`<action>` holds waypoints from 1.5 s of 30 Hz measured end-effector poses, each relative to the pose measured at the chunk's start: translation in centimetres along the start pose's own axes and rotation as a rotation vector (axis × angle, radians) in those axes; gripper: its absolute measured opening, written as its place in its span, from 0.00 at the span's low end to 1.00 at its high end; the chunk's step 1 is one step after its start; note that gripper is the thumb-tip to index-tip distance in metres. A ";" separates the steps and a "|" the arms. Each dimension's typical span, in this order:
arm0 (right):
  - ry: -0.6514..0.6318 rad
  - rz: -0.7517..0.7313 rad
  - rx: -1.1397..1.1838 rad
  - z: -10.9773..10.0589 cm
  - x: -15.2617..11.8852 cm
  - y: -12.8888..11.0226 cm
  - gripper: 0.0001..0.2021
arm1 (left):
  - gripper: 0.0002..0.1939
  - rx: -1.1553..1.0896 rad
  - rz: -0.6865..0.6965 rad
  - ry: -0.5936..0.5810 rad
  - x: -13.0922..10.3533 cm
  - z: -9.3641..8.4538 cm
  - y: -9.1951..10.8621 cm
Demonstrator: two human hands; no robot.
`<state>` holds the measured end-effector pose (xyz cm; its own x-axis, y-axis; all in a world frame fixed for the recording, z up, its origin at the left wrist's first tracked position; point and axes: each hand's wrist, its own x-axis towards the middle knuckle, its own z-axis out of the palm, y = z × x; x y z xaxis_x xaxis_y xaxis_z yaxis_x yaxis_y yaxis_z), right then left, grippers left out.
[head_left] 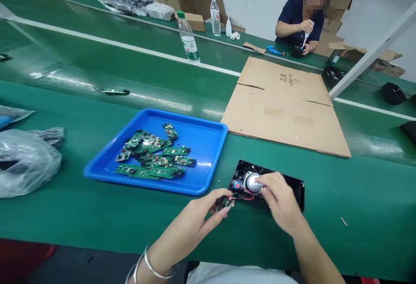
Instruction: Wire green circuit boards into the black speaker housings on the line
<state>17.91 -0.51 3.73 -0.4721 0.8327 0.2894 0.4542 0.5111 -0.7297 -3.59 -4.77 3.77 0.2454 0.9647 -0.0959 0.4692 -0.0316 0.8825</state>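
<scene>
My left hand (208,214) pinches a small green circuit board (227,202) between thumb and fingers, at the left end of a black plastic housing (289,184). Red wire (248,196) runs from that board into the housing. A round silver speaker (252,183) sits in the housing, beside a small blue and red round part (237,185). My right hand (282,201) has its thumb and bent fingers at the speaker's right rim, gripping it there. The hand covers part of the housing's middle.
A blue tray (208,180) of loose circuit boards lies to the left. Flattened cardboard (289,106) lies beyond the housing. Plastic bags (29,162) are at far left. A water bottle (188,41) stands farther back. Across the line, a person (299,24) holds a white bottle.
</scene>
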 end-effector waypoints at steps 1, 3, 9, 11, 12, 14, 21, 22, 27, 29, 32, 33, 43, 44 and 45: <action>-0.015 0.068 -0.009 -0.5 -0.5 0.1 0.11 | 0.12 -0.078 -0.050 -0.018 -0.5 -0.1 -0.2; -0.126 0.168 -0.030 -1.3 -1.5 0.6 0.13 | 0.12 -0.238 -0.110 -0.067 -1.1 -0.1 -0.5; -0.343 0.146 -0.087 -1.6 -3.8 2.7 0.18 | 0.10 -0.475 -0.146 -0.208 -0.6 1.9 -0.4; -0.328 0.155 -0.050 -1.7 -4.0 2.8 0.18 | 0.09 -0.479 -0.134 -0.193 -0.5 2.6 -0.2; -0.317 0.161 -0.030 -1.7 -4.1 2.8 0.17 | 0.10 -0.456 -0.126 -0.174 -0.4 2.9 0.0; -0.269 0.186 -0.003 -1.6 -4.0 2.7 0.13 | 0.11 -0.358 -0.105 -0.129 -0.1 3.3 0.2; 0.005 0.255 -0.037 0.4 -3.6 2.6 0.07 | 0.15 0.015 0.004 -0.046 0.9 4.1 0.8; 0.010 0.234 -0.051 0.7 -3.6 2.6 0.08 | 0.15 0.031 0.008 -0.050 1.0 4.2 0.8; -0.018 0.096 -0.185 1.7 -3.5 2.4 0.13 | 0.14 0.043 -0.020 -0.088 1.1 4.3 0.8; -0.024 0.072 -0.238 2.0 -3.3 2.1 0.14 | 0.14 0.034 -0.032 -0.095 1.1 4.4 0.7; -0.031 0.064 -0.269 2.4 -3.1 1.9 0.15 | 0.13 0.034 -0.023 -0.076 1.2 4.5 0.6; -0.039 0.058 -0.270 2.4 -3.1 1.9 0.15 | 0.13 0.040 -0.016 -0.072 1.2 4.5 0.6; -0.145 0.051 -0.193 1.9 -2.9 2.0 0.10 | 0.14 0.304 0.219 -0.029 1.3 5.0 -0.2; -0.152 0.064 -0.176 1.8 -2.9 1.9 0.10 | 0.14 0.318 0.237 -0.019 1.3 5.1 -0.3; -0.154 0.077 -0.160 1.7 -2.9 1.9 0.10 | 0.14 0.325 0.249 -0.011 1.3 5.2 -0.3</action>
<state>18.82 -2.29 0.40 -0.5359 0.8342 0.1299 0.6016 0.4853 -0.6345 0.98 -4.85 1.02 0.3940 0.9141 0.0958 0.6375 -0.3469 0.6880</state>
